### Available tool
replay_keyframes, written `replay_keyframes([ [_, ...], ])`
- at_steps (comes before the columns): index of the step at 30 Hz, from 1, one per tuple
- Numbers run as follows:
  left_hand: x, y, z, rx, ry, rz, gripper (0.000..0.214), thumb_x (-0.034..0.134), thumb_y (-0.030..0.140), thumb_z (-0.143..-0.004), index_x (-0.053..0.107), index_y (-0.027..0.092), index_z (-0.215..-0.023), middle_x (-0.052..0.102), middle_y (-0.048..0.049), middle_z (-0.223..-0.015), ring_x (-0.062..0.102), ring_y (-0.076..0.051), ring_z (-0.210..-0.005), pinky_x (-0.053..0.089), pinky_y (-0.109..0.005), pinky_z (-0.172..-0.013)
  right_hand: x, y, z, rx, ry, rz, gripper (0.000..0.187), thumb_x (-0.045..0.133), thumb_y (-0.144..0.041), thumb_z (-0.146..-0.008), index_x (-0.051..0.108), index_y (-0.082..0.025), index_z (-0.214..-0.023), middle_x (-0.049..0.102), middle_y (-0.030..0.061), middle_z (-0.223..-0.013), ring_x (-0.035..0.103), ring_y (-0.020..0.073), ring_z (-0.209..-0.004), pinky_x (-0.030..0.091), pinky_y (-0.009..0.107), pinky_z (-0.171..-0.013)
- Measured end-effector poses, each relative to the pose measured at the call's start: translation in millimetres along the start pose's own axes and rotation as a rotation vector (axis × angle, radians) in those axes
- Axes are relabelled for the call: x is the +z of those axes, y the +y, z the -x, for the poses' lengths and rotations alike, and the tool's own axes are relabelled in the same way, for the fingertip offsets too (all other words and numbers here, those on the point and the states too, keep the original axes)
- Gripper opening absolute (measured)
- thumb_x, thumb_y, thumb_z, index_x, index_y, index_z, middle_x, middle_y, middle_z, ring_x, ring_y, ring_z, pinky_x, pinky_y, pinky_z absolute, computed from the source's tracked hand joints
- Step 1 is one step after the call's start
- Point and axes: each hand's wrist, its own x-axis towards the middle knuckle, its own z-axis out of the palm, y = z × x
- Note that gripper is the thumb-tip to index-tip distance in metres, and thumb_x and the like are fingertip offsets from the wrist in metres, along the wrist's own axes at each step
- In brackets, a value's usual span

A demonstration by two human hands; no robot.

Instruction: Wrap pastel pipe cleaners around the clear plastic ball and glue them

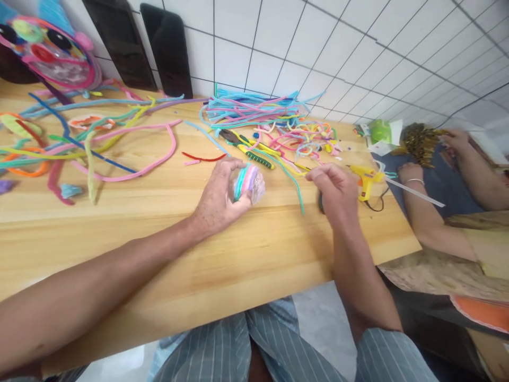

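Observation:
My left hand (220, 197) is wrapped round a small clear rounded piece (249, 183) banded with pink and teal pipe cleaner, held just above the wooden table (222, 254). My right hand (333, 187) is closed in a pinch to its right, fingertips touching a yellow pipe cleaner (296, 168) near a teal one (293, 185) that runs toward me. What the pinch grips is too small to make out.
Piles of coloured pipe cleaners (254, 109) lie at the back, more (79, 143) at left. Pliers with green and yellow grips (250, 151) and a yellow glue gun (363, 178) lie nearby. Another person's hands (411, 172) work at right. A colourful mask (47, 50) stands far left.

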Motion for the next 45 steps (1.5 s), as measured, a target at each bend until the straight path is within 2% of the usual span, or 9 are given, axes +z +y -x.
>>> replay_keyframes([
  [4, 1.1, -2, 0, -0.043, -0.012, 0.003, 0.052, 0.066, 0.026, -0.094, 0.053, 0.025, -0.143, 0.065, -0.0122, -0.139, 0.067, -0.030, -0.135, 0.058, -0.053, -0.119, -42, 46, -15, 0.129, 0.130, 0.197, 0.017, 0.073, -0.040, -0.087, 0.075, -0.025, -0.081, 0.079, 0.0030, -0.082, 0.071, 0.0239, -0.080, 0.059, 0.043, -0.084],
  [9, 1.5, -3, 1, -0.065, -0.005, 0.013, 0.053, 0.067, 0.026, -0.092, 0.054, 0.025, -0.142, 0.066, -0.0119, -0.139, 0.067, -0.030, -0.134, 0.058, -0.052, -0.119, -48, 84, -21, 0.150, 0.232, 0.204, 0.015, 0.069, -0.035, -0.083, 0.077, -0.023, -0.088, 0.084, 0.0070, -0.091, 0.077, 0.0258, -0.089, 0.063, 0.046, -0.091],
  [11, 1.4, -5, 2, -0.077, -0.007, 0.018, 0.054, 0.069, 0.026, -0.090, 0.055, 0.026, -0.142, 0.067, -0.0110, -0.139, 0.067, -0.030, -0.134, 0.058, -0.053, -0.120, -41, 85, -19, 0.105, 0.238, 0.141, 0.018, 0.061, -0.031, -0.084, 0.076, -0.023, -0.090, 0.084, 0.0060, -0.091, 0.078, 0.0241, -0.089, 0.064, 0.045, -0.091],
  [14, 1.2, -9, 4, -0.074, 0.000, 0.031, 0.056, 0.072, 0.026, -0.089, 0.055, 0.028, -0.143, 0.067, -0.0106, -0.141, 0.067, -0.031, -0.135, 0.058, -0.054, -0.121, -29, 76, -15, 0.087, 0.154, 0.077, 0.023, 0.054, -0.026, -0.084, 0.075, -0.022, -0.093, 0.081, 0.0037, -0.084, 0.077, 0.0212, -0.080, 0.064, 0.041, -0.083],
  [19, 1.1, -9, 4, -0.084, -0.012, 0.049, 0.057, 0.072, 0.025, -0.088, 0.055, 0.026, -0.143, 0.066, -0.0117, -0.141, 0.066, -0.032, -0.136, 0.056, -0.055, -0.122, -17, 52, -16, 0.069, -0.017, 0.112, 0.027, 0.062, -0.033, -0.093, 0.078, -0.021, -0.110, 0.079, 0.0019, -0.082, 0.076, 0.0204, -0.078, 0.062, 0.038, -0.082],
  [23, 2.3, -6, 3, -0.075, -0.013, 0.041, 0.054, 0.070, 0.026, -0.089, 0.054, 0.025, -0.142, 0.066, -0.0122, -0.139, 0.067, -0.031, -0.133, 0.058, -0.053, -0.119, -16, 41, -31, -0.011, -0.057, 0.269, 0.024, 0.070, -0.032, -0.090, 0.084, -0.022, -0.107, 0.083, 0.0039, -0.086, 0.077, 0.0232, -0.080, 0.061, 0.040, -0.083],
  [29, 3.0, -5, 2, -0.046, -0.004, 0.025, 0.054, 0.069, 0.026, -0.092, 0.054, 0.025, -0.144, 0.066, -0.0125, -0.140, 0.066, -0.031, -0.136, 0.057, -0.054, -0.121, -18, 55, -56, -0.006, -0.054, 0.437, 0.025, 0.068, -0.026, -0.091, 0.089, -0.021, -0.104, 0.088, 0.0096, -0.096, 0.081, 0.0281, -0.091, 0.060, 0.043, -0.090],
  [35, 1.8, -5, 2, -0.004, -0.010, 0.009, 0.053, 0.068, 0.024, -0.094, 0.053, 0.025, -0.145, 0.065, -0.0131, -0.141, 0.066, -0.031, -0.136, 0.058, -0.053, -0.121, -5, 70, -54, 0.029, -0.106, 0.473, 0.027, 0.066, -0.022, -0.089, 0.089, -0.021, -0.105, 0.089, 0.0106, -0.102, 0.082, 0.0297, -0.095, 0.061, 0.043, -0.091],
  [45, -0.3, -5, 3, 0.004, -0.026, 0.011, 0.055, 0.069, 0.022, -0.094, 0.051, 0.025, -0.146, 0.063, -0.0137, -0.142, 0.065, -0.031, -0.137, 0.058, -0.054, -0.120, 2, 68, -70, -0.061, -0.196, 0.621, 0.028, 0.064, -0.025, -0.094, 0.088, -0.024, -0.109, 0.088, 0.0120, -0.110, 0.081, 0.0338, -0.105, 0.059, 0.046, -0.092],
])
